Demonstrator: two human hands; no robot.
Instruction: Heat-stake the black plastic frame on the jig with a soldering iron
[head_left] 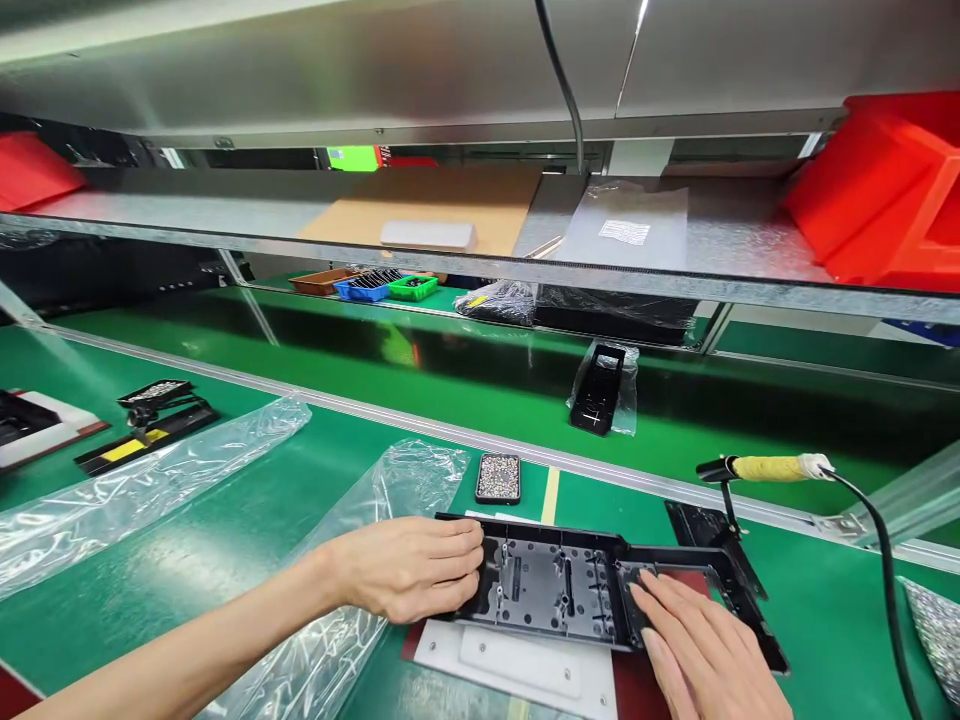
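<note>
A black plastic housing (547,585), its ribbed inner side facing up and a rectangular opening toward its right end, is over a white fixture block (517,655) on a dark red base. My left hand (420,568) grips its left end, with the fingers curled over the edge. My right hand (701,640) holds the part near the opening, fingers extended across its surface and thumb by the near edge. Whether the housing rests fully on the fixture I cannot tell. Behind it lies a small black tray of metal bits (498,478).
A soldering iron (772,468) with a yellow-wrapped handle sits on a stand at right, its cable trailing forward. Clear plastic bags (420,480) lie at left. Another black housing (598,390) lies on a moving-belt-like green surface beyond the rail. A shelf with red bins (885,190) hangs above.
</note>
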